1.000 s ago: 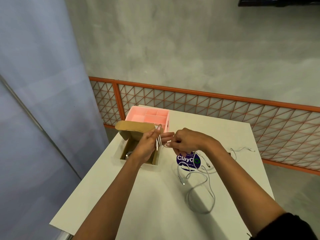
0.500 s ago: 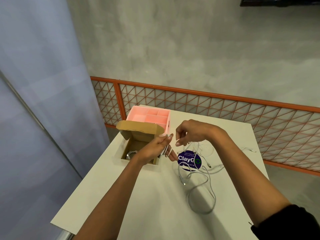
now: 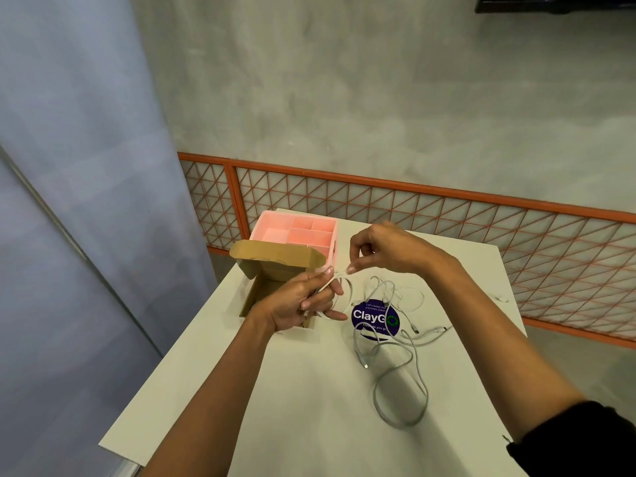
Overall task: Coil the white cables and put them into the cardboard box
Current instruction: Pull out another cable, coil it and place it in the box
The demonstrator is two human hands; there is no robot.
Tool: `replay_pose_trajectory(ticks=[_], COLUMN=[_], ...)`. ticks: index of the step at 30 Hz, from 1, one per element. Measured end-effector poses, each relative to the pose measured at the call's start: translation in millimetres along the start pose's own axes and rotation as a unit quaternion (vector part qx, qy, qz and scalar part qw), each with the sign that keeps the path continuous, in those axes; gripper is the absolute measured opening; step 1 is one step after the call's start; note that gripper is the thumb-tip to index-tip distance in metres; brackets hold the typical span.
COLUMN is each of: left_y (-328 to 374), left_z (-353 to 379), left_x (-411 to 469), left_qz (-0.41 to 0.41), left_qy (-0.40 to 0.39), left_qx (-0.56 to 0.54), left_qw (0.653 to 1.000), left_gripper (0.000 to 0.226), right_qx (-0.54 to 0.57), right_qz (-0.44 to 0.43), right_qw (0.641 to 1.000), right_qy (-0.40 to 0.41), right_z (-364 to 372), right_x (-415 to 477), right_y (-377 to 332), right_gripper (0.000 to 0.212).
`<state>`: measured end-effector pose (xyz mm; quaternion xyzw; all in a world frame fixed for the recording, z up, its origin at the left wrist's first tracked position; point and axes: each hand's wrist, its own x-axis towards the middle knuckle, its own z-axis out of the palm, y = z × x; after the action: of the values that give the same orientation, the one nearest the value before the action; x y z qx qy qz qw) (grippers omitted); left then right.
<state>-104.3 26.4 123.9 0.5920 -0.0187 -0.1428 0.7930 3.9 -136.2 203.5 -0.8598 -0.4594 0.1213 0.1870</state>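
My left hand [image 3: 303, 302] holds a small coil of white cable [image 3: 348, 293] just in front of the open cardboard box [image 3: 256, 292], its fingers curled round the loops. My right hand [image 3: 382, 249] is raised a little above and to the right, pinching the same cable's strand between thumb and forefinger. More loose white cables [image 3: 401, 366] lie tangled on the white table to the right, partly across a round purple sticker. The box's inside is mostly hidden behind my left hand and its raised flap [image 3: 278, 254].
A pink divided organiser tray [image 3: 297, 230] stands just behind the box at the table's far left. The white table [image 3: 309, 407] ends close on the left and at the front. Behind it runs an orange lattice railing [image 3: 413, 204]; a grey wall panel is at left.
My right hand has lifted up and away to the right, drawing the cable strand with it. My left hand has dropped slightly toward the box front, keeping the coil.
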Motion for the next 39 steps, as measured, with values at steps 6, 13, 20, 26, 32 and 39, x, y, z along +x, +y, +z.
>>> replay_pose_trajectory(ticks=[6,13,20,26,32,39], left_y=[-1.0,-1.9,3.5,-0.3,-1.9,-4.7], left_z=[-0.2,-8.4,-2.6,3.5,13.6,14.0], left_x=[0.4,-0.3,1.0,-0.9,2.2,4.6], left_qz=[0.035,0.053,0.057,0.048,0.043,0.068], left_qy=[-0.035,-0.087,-0.003,0.12,0.135,0.184], left_qx=[-0.145,-0.23,-0.213,-0.135,-0.101,0.025], left_qw=[0.988,0.968,0.975,0.982,0.985,0.98], left_gripper=[0.039,0.027,0.048,0.048,0.045,0.037], right_qx=[0.105,0.349,0.392,0.404,0.365,0.392], right_qz=[0.025,0.023,0.025,0.046,0.065,0.052], right_qw=[0.993,0.931,0.918,0.914,0.928,0.917], right_qy=[-0.041,-0.107,-0.053,-0.001,0.045,0.042], right_z=[10.8,29.3,37.0,42.7,54.1,54.1], right_x=[-7.6,-6.8,-2.2,-0.7,1.8,-0.7], right_y=[8.6,13.1,7.9,10.4,4.6,12.1], right_gripper=[0.028,0.031,0.025,0.03,0.036,0.034])
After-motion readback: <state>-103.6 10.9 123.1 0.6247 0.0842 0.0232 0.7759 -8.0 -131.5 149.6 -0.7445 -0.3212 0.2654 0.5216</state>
